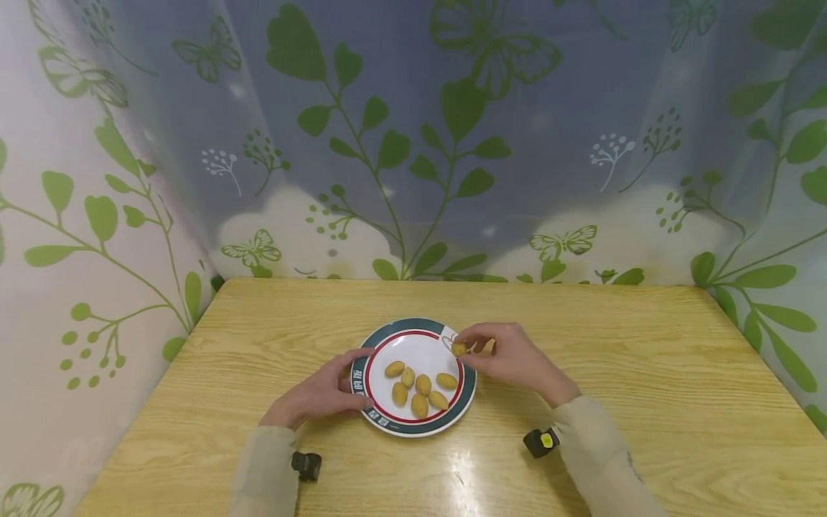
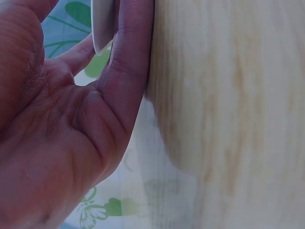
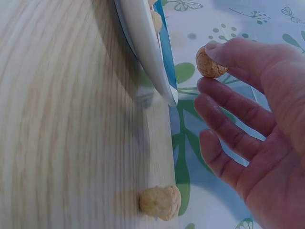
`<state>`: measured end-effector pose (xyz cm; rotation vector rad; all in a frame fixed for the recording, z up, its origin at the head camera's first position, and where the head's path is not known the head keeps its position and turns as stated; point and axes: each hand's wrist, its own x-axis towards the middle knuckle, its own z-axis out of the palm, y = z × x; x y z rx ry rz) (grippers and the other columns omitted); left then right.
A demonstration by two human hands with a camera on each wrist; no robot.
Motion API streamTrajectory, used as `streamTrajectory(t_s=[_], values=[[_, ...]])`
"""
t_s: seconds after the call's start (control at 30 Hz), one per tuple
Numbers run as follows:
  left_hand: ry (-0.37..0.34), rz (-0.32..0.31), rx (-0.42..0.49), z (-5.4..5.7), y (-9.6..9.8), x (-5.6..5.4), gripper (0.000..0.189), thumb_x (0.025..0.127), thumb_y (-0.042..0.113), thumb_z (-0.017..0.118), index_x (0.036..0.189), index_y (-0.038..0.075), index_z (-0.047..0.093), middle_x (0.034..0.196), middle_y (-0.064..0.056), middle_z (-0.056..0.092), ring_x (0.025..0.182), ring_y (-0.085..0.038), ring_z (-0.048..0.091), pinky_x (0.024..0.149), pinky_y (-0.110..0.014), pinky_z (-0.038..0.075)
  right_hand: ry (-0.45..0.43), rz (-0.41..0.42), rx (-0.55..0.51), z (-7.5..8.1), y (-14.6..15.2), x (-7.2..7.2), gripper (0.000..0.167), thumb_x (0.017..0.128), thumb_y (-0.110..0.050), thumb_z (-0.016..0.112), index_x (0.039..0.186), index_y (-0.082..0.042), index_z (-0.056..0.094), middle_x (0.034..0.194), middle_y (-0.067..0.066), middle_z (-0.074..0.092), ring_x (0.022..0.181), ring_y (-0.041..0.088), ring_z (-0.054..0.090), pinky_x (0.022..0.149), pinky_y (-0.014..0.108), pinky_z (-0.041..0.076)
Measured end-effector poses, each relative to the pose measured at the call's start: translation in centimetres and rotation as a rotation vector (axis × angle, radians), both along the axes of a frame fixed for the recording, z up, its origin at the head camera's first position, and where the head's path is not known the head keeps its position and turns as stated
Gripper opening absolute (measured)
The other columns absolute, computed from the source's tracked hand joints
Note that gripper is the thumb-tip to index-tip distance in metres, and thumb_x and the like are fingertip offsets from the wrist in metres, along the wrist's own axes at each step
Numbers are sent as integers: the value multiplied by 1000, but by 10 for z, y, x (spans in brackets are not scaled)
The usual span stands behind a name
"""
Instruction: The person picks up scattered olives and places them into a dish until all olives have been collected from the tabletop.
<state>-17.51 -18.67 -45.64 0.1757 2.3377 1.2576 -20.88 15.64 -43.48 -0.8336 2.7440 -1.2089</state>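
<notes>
A white plate [image 1: 423,348] with a dark green rim and a red ring sits on the table, several small tan oval nut-like pieces [image 1: 423,385] on it. At its left edge my left hand [image 1: 323,391] grips the rim, thumb on top; the left wrist view shows a finger between the plate edge [image 2: 102,28] and the table. Over the plate's right rim, my right hand [image 1: 510,355] pinches one wrinkled nut-like piece [image 3: 209,63] between thumb and index finger. The other fingers of that hand are spread loosely below it.
In the right wrist view another nut-like piece [image 3: 160,202] lies on the wooden table [image 1: 581,316], outside the plate; my right hand hides it in the head view. A leaf-patterned curtain [image 1: 413,179] hangs behind the table and along both sides.
</notes>
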Motion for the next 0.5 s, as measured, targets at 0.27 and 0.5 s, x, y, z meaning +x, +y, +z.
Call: streamTrajectory(t_s=[0.27,0.5], values=[[8,-11,1,-1,-1,-1,86,84,20,84,157,23,38,118,-11,65,90,-18,64,80,-30,52,-7,38,-2,-3,-8,1,22,89,-16,79,112,-19,77,107,-3,77,88,8,67,73,24,53],[15,-42,28,-2,-3,-2,86,84,18,83,157,19,38,117,-12,65,90,-17,66,80,-29,52,-28,67,-12,-5,-15,0,21,90,-20,79,110,-20,77,100,-5,76,83,7,64,66,23,52]])
